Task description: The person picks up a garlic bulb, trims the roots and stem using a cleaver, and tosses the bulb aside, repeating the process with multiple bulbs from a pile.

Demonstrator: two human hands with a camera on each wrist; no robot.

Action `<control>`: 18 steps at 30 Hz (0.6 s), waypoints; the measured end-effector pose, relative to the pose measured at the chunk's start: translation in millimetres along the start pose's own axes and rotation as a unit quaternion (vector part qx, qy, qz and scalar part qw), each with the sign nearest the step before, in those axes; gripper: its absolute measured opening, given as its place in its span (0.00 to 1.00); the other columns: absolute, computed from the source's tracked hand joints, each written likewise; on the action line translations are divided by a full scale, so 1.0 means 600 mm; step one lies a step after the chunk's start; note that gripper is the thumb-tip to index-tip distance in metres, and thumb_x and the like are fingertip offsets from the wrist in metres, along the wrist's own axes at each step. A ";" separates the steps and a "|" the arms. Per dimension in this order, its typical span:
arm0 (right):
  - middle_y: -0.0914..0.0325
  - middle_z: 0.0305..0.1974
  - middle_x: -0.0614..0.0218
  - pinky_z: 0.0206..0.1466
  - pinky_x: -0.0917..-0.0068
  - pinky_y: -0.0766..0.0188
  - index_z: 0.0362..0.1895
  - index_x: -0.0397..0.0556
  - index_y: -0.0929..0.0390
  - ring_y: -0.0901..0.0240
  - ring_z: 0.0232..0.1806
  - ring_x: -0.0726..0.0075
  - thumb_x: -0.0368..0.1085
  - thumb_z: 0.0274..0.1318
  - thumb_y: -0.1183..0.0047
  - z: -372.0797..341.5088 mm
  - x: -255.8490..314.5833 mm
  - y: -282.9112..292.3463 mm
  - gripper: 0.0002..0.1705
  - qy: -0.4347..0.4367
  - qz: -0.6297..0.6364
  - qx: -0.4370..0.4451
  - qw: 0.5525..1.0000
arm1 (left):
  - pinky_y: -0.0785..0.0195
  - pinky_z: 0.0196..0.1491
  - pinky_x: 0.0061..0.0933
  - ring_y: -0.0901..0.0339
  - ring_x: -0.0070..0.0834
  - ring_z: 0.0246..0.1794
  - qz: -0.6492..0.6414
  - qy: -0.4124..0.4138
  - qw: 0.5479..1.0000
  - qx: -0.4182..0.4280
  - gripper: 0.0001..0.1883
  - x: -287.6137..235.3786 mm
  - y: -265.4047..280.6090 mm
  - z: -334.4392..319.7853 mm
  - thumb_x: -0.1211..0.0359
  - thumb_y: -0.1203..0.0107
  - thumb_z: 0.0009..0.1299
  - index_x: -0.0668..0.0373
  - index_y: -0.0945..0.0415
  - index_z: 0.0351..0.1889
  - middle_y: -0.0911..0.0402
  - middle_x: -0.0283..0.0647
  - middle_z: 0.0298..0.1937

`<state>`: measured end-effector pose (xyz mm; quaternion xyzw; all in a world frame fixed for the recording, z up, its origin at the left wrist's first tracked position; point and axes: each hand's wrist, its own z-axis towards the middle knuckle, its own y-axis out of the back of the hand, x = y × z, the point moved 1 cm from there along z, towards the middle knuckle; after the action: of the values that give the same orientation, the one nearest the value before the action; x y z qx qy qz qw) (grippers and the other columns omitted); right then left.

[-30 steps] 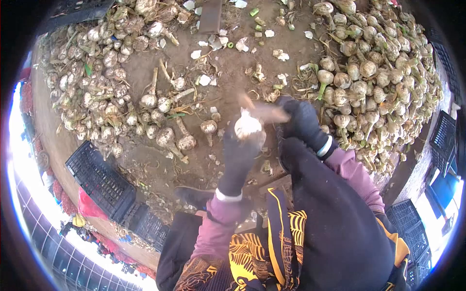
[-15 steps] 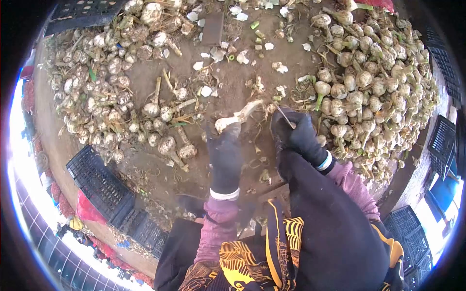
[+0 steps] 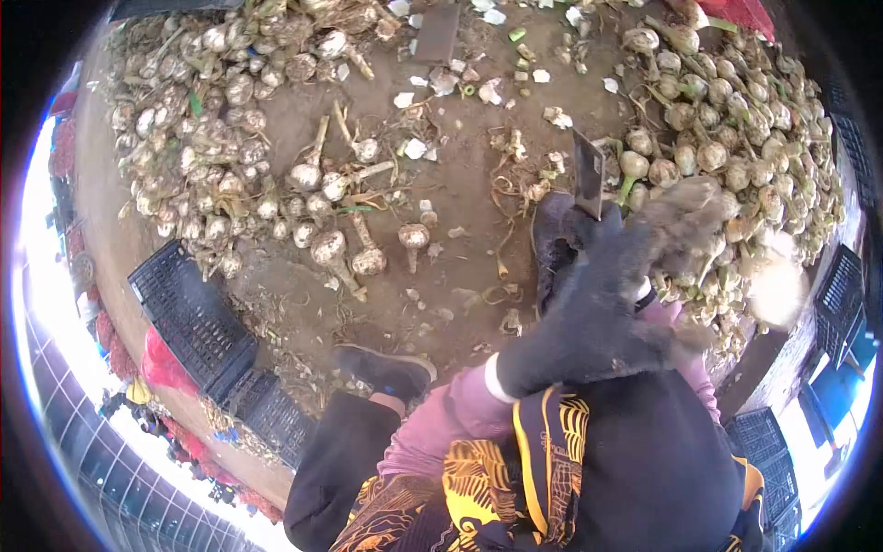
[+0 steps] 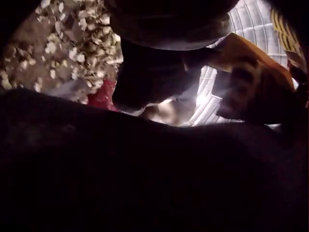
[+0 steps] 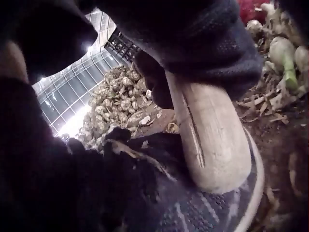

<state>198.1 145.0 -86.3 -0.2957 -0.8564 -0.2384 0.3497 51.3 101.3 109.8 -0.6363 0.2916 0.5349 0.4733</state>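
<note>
My gloved left hand (image 3: 593,313) reaches across my body to the right, its fingers spread and dirt on their tips. A blurred pale garlic bulb (image 3: 777,290) is beyond those fingers, apart from them, over the edge of the right-hand heap. The left wrist view is mostly dark, with a small pale blur below the gloved fingers (image 4: 154,79). Largely hidden behind the left hand in the head view, my right hand (image 5: 207,53) grips a knife. Its blade (image 3: 589,175) points up, and the wooden handle (image 5: 215,140) shows above a dark shoe (image 5: 207,210).
Heaps of garlic with stems lie at left (image 3: 225,138) and right (image 3: 736,120). Loose bulbs, cut stems and white peelings litter the dirt floor (image 3: 460,202). Black crates (image 3: 193,304) stand at the left, more crates (image 3: 768,442) at the right. A dark flat slab (image 3: 437,35) lies ahead.
My left hand held a stemmed garlic bulb in the middle; it has swung right and let a bulb go. The knife was near that bulb a second ago; its blade now points up by the shoe.
</note>
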 end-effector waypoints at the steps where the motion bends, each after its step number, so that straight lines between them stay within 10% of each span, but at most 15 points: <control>1: 0.18 0.37 0.57 0.40 0.69 0.28 0.41 0.40 0.19 0.24 0.37 0.71 0.38 0.55 0.41 0.007 0.005 0.005 0.14 0.008 0.003 -0.005 1.000 | 0.37 0.58 0.38 0.27 0.42 0.52 0.084 0.037 0.996 -0.018 0.36 0.013 0.030 -0.008 0.58 0.33 0.57 0.62 0.34 0.61 0.26 0.47 0.55; 3: 0.18 0.34 0.60 0.38 0.70 0.27 0.39 0.38 0.19 0.24 0.34 0.72 0.37 0.55 0.41 0.008 0.023 0.006 0.14 0.013 0.016 -0.022 1.000 | 0.36 0.57 0.42 0.27 0.43 0.53 0.349 0.042 0.932 -0.086 0.37 0.074 0.134 -0.042 0.56 0.29 0.52 0.61 0.32 0.58 0.26 0.48 0.53; 6: 0.20 0.24 0.65 0.31 0.72 0.29 0.31 0.35 0.20 0.26 0.26 0.75 0.37 0.53 0.42 0.002 0.036 0.001 0.13 0.017 0.038 -0.046 0.998 | 0.33 0.54 0.43 0.25 0.44 0.52 0.779 0.179 0.590 -0.119 0.40 0.162 0.299 -0.142 0.51 0.27 0.49 0.61 0.30 0.56 0.23 0.49 0.49; 9: 0.20 0.24 0.60 0.33 0.70 0.28 0.33 0.35 0.20 0.24 0.28 0.73 0.39 0.52 0.40 -0.002 0.024 -0.008 0.16 -0.001 0.043 -0.055 0.998 | 0.31 0.51 0.42 0.24 0.47 0.48 0.803 0.286 0.520 -0.064 0.39 0.217 0.348 -0.197 0.47 0.31 0.51 0.61 0.31 0.55 0.22 0.48 0.48; 12: 0.19 0.25 0.56 0.36 0.67 0.28 0.34 0.36 0.19 0.22 0.30 0.68 0.41 0.51 0.39 -0.010 0.045 -0.018 0.18 0.013 -0.029 -0.059 0.998 | 0.29 0.49 0.41 0.22 0.44 0.46 0.647 0.332 0.675 -0.128 0.34 0.229 0.339 -0.194 0.53 0.31 0.56 0.61 0.32 0.55 0.21 0.48 0.47; 15: 0.18 0.29 0.56 0.36 0.68 0.28 0.34 0.37 0.20 0.22 0.30 0.67 0.40 0.50 0.38 -0.027 0.098 -0.023 0.16 0.057 -0.116 -0.025 0.991 | 0.27 0.46 0.39 0.22 0.39 0.46 0.402 0.191 0.880 -0.167 0.28 0.162 0.286 -0.138 0.61 0.34 0.60 0.62 0.33 0.54 0.22 0.47 0.48; 18: 0.19 0.33 0.58 0.36 0.69 0.29 0.32 0.39 0.20 0.23 0.32 0.68 0.36 0.41 0.35 -0.036 0.147 -0.041 0.14 0.186 -0.103 0.030 0.977 | 0.25 0.43 0.32 0.21 0.33 0.41 0.201 0.123 0.958 -0.165 0.27 0.150 0.249 -0.126 0.69 0.35 0.61 0.67 0.35 0.55 0.22 0.42 0.44</control>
<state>140.4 144.4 -12.4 -0.1454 -0.8092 -0.2981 0.4849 -26.2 -12.4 -21.0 -0.6946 0.3769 0.5773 0.2057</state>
